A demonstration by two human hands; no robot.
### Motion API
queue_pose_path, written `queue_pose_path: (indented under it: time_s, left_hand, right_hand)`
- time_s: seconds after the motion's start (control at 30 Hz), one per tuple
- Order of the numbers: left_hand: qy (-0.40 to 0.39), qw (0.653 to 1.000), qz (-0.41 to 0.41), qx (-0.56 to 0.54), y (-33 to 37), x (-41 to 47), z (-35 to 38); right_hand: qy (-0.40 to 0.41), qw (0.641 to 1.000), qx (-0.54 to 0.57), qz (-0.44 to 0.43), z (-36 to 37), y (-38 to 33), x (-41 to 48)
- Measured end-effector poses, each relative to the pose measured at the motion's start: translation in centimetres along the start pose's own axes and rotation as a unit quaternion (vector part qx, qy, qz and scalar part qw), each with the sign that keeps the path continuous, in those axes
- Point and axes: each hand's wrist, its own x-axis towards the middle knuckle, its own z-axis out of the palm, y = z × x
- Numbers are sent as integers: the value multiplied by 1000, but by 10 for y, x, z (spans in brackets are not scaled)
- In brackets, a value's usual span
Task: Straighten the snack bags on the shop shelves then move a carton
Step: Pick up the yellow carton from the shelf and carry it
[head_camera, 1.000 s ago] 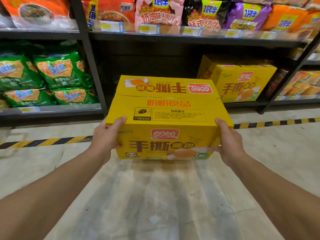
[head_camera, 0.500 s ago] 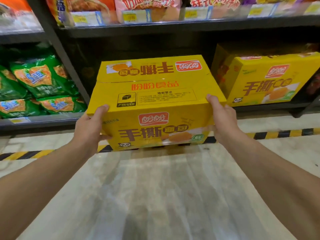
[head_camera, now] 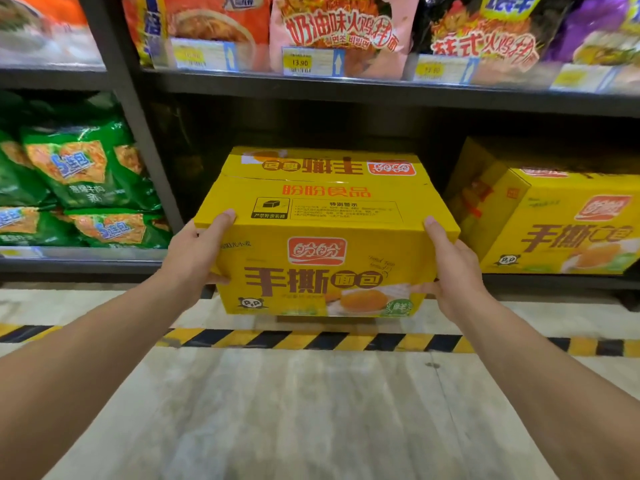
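Both left grip [head_camera: 194, 259] and right grip [head_camera: 457, 271] clasp the carton [head_camera: 322, 202], fingers mostly hidden.

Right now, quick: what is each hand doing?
Left hand: grips the carton at its left end.
Right hand: grips the carton at its right end.
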Motion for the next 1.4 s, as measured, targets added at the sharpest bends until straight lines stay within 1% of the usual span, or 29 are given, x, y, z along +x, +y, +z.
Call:
queue_pose_path:
  time_s: [0.07,0.17,0.23,0.3,0.4,0.53,0.87,1.13,1.4]
  left_hand:
    - [-20,999,21,26,1,6,-2]
    - [-28,987,91,129,-9,5,-2]
    - [-11,971,122,204,-24,6,-1]
    - [15,957,147,250,-36,10,-1]
    - [31,953,167,252,-47,16,-1]
    - [38,953,167,250,-50,25,2]
    - [51,946,178,266,-40,78,17]
    - [58,949,185,249,-31,118,31]
    - [66,947,191,249,-31,141,37]
  right_hand:
    - [-14,998,-40,-45,-3,4,5]
    - [-30,984,-127,-119,-9,21,8]
    - [-34,970,-182,-159,-12,35,11]
    - [-32,959,-210,-186,-12,44,16]
    - [-15,955,-210,-209,-11,51,22]
    - [-3,953,-210,-218,-6,55,31]
    - [3,950,-231,-209,18,46,81]
    - [8,948,-235,-216,40,40,125]
    - [15,947,-235,-219,52,40,146]
